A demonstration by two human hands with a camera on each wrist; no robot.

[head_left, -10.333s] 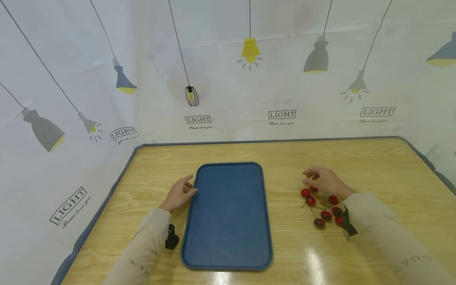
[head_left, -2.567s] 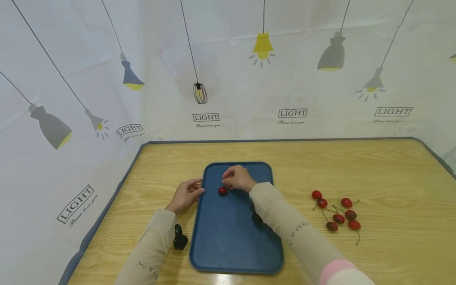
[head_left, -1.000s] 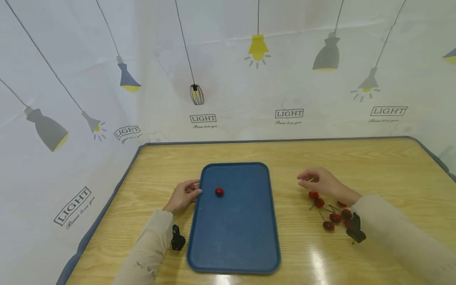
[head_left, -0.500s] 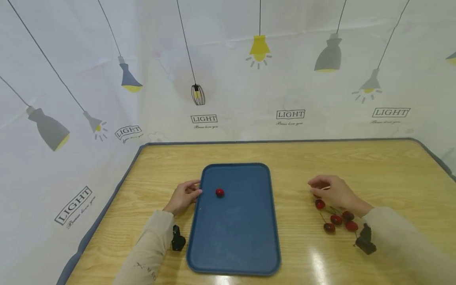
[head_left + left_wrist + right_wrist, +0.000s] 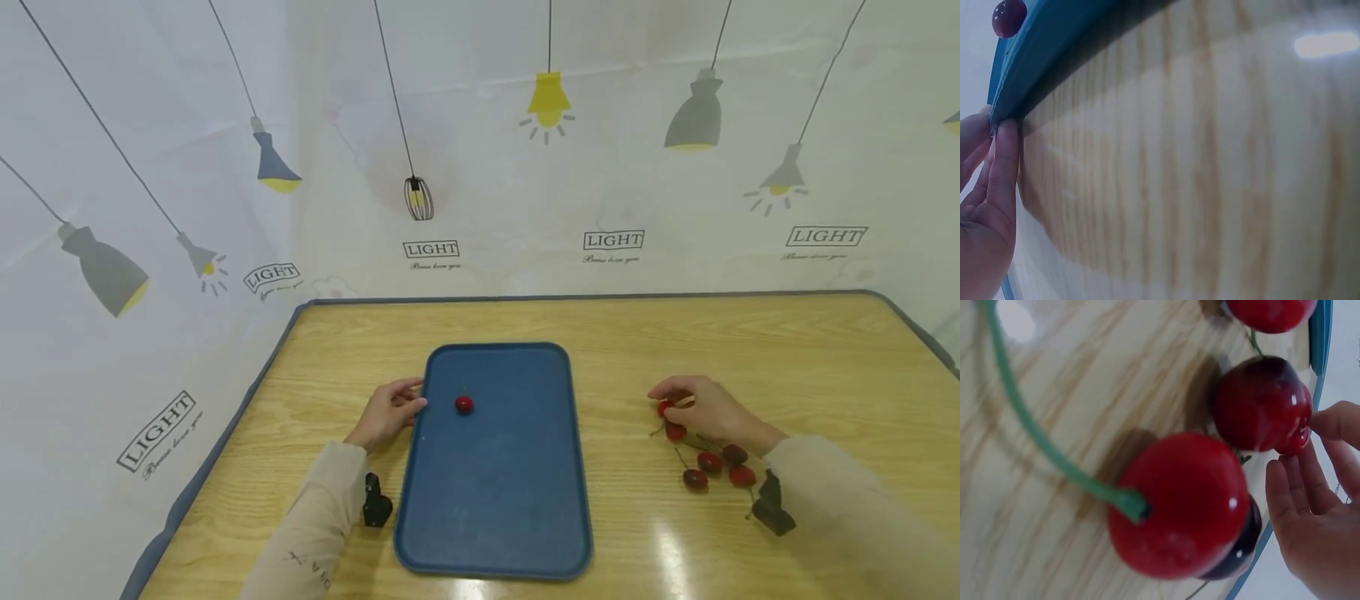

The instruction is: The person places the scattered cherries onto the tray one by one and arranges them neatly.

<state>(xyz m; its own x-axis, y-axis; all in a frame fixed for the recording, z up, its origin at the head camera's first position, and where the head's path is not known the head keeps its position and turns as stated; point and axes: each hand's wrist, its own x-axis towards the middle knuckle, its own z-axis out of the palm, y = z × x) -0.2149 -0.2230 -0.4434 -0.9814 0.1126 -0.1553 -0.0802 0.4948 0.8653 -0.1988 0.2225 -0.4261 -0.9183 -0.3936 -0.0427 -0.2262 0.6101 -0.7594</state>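
A blue rectangular tray (image 5: 495,492) lies on the wooden table with one red cherry (image 5: 464,405) near its upper left part, stem up. My left hand (image 5: 384,414) is at the tray's left rim, thumb and index fingertips resting against the edge with fingers relaxed; the left wrist view shows the fingertips right at that rim (image 5: 1019,75). Right of the tray, my right hand (image 5: 708,410) pinches the farthest cherry (image 5: 663,408) of a loose group between thumb and fingers. In the right wrist view that cherry (image 5: 1296,441) is partly hidden behind a darker cherry (image 5: 1254,403).
Several more stemmed cherries, such as a dark one (image 5: 695,480), lie close together beneath and in front of my right hand. Black wrist cameras (image 5: 377,502) hang at both cuffs. A wall covering (image 5: 510,200) printed with lamps borders the table's back and sides.
A cherry now lies on the tray that first held none; my right hand set it there, then went back right to the group and lowered its fingers around another. My left hand stays at the rim.
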